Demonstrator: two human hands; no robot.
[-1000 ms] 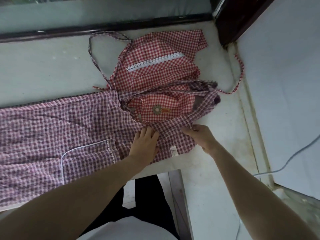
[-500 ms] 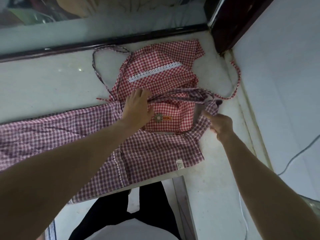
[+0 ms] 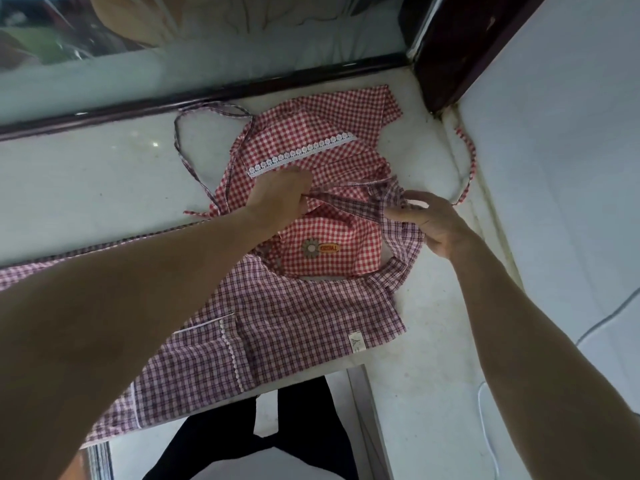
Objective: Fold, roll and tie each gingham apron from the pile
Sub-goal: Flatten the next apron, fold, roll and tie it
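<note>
Here, a purple gingham apron (image 3: 277, 323) lies spread across a pale counter (image 3: 86, 174), its neck strap (image 3: 349, 207) stretched between 2 hands: the left hand (image 3: 280, 199) clenched around one end, the right hand (image 3: 429, 223) pinching the other. Beneath the strap sits a crumpled red gingham apron (image 3: 311, 140) with white lace trim (image 3: 301, 154).

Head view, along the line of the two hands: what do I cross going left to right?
Thin dark gingham tie loop → left hand gripping the purple gingham strap → right hand pinching that strap → red gingham tie by the white wall.
</note>
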